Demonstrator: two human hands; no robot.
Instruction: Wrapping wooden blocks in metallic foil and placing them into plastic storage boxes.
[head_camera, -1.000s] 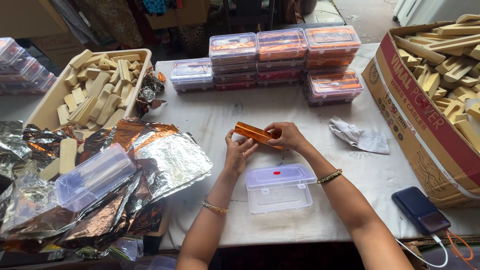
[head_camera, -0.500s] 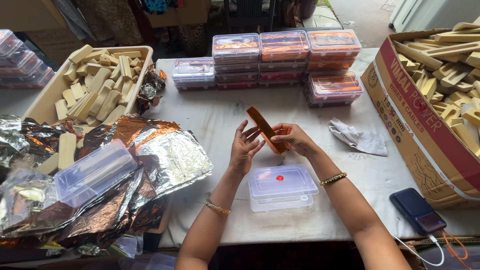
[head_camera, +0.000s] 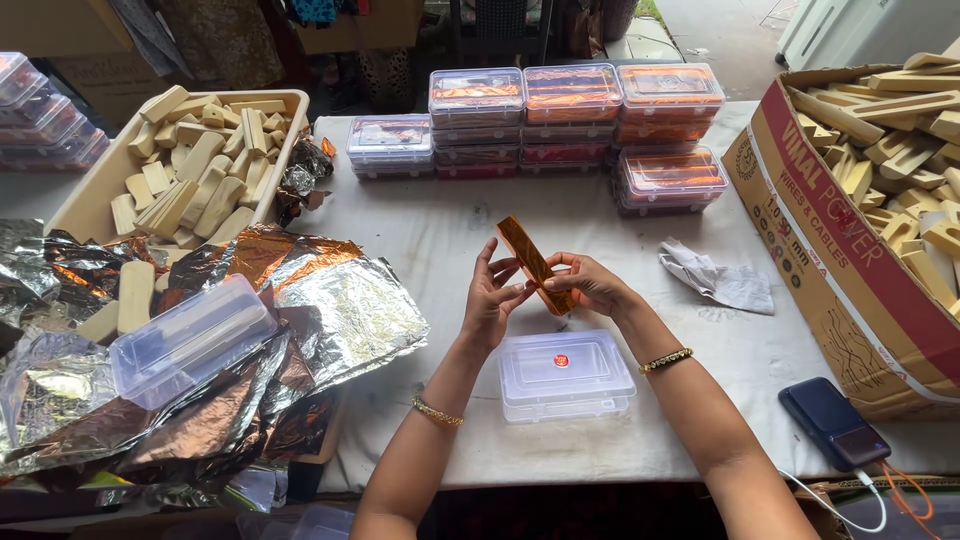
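- Even, bright daylight; shadows soft and faint.
- Glare on crumpled foil (head_camera: 330, 310) at left and on box lids (head_camera: 575, 90).
- Centre sharp, the hands without motion blur.
- Slight wide-angle bending along the table (head_camera: 440, 230) edges and corners.
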